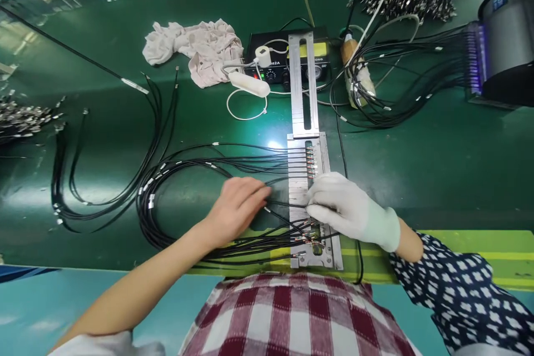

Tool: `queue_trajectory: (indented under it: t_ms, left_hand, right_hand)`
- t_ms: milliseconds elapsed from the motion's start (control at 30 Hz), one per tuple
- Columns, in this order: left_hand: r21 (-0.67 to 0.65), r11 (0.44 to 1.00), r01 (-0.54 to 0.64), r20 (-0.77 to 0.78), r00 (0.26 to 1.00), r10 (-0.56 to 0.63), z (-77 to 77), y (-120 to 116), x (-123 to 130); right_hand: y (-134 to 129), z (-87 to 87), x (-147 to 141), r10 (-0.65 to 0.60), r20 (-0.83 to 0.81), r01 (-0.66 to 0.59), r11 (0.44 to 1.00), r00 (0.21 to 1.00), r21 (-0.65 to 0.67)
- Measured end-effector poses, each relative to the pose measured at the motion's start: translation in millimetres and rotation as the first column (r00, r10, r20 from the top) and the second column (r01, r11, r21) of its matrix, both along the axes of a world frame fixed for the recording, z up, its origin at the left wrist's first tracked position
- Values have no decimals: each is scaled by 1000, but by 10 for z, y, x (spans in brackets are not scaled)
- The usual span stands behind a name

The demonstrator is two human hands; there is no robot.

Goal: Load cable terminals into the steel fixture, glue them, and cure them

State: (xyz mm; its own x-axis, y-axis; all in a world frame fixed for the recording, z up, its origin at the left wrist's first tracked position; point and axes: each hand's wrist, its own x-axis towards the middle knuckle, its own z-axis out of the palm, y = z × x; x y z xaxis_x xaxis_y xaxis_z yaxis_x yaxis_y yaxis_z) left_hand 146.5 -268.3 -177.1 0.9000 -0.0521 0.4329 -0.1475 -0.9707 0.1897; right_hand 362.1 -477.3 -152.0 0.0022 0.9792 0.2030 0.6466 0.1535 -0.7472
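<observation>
A green desk [417, 178] fills most of the view. Between its left end and its middle, the main bundle of black cables [146, 200], tagged with white labels, lies in a broad loop, and its ends run rightward across a slotted metal jig [297, 194]. The jig lies square to the desk's near edge, its near end close to that edge and its long slotted arm pointing toward the far edge. A second black cable bundle [58, 172] curves nearer the desk's left end. Toward the right end sits a grey-and-black machine [511, 33] with a violet-lit comb. Crumpled white cloths [212, 50] lie toward the far edge, beside a black control box [277, 69] partly behind the jig's arm.

The gloved right hand [340, 208] is over the jig, its grip narrow at the cable ends; whether it pinches one is hidden. The bare left hand [237, 206], blurred, is over the cables just left of the jig; its grip cannot be told. A wooden handle [349, 51] lies right of the box, and a white inline controller [250, 84] in front of it. Smallest are the stripped cable ends [311, 161] in the jig's slot.
</observation>
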Motion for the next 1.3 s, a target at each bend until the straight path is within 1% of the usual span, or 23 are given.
queue_trajectory:
  t_ms: [67,100,133,200,267,300,367,467,533,633,733,833,967,1100,1233,1300]
  left_hand:
    - [-154,981,117,37,993,-113,-48,-160,137]
    - [-219,965,142,53,990,-134,-77,-207,211]
    - [-277,951,139,58,990,-127,-106,-227,281]
    - [-374,925,71,36,997,-62,-159,-200,394]
    - [-442,897,-4,-30,999,-11,-199,-136,466]
    - [-453,891,-20,-62,998,-9,-212,-110,489]
    - [-433,901,-18,-102,994,-30,-224,-91,518]
    - [-375,927,-16,-87,996,-18,-212,-119,532]
    - [-332,943,-7,-75,997,-19,-193,-131,526]
    - [-220,973,70,-93,991,-93,-165,-107,502]
    - [-93,986,138,-129,980,-149,-134,-74,485]
    - [-22,990,141,-154,978,-142,-93,-73,500]
    - [-16,993,119,-203,972,-120,-44,-65,533]
    - [-52,987,151,-245,957,-159,-25,-18,547]
    - [-61,981,185,-236,952,-194,-50,10,577]
    - [-121,974,189,-224,951,-213,-82,14,600]
  right_hand:
    - [30,-31,39,-4,-29,4,1000,1000,23]
    - [25,-61,76,-32,-34,33,999,999,37]
    - [5,-101,124,-86,-35,88,995,996,53]
    - [-70,-209,243,-240,-48,243,967,970,70]
    - [-159,-333,359,-387,-105,394,917,916,63]
    - [-195,-393,405,-436,-143,447,893,889,56]
    - [-236,-488,463,-488,-202,505,862,849,40]
    - [-226,-548,481,-498,-219,515,857,839,23]
    - [-201,-543,470,-496,-214,510,860,841,10]
    - [-180,-507,455,-497,-208,508,862,842,-4]
    - [-174,-475,449,-501,-195,508,861,843,-17]
    - [-170,-458,450,-508,-184,511,859,842,-35]
    - [-163,-448,452,-504,-179,507,861,845,-33]
    - [-165,-441,448,-501,-182,504,863,846,-37]
    - [-156,-444,451,-503,-191,507,861,843,-34]
    - [-157,-448,449,-501,-197,506,862,843,-29]
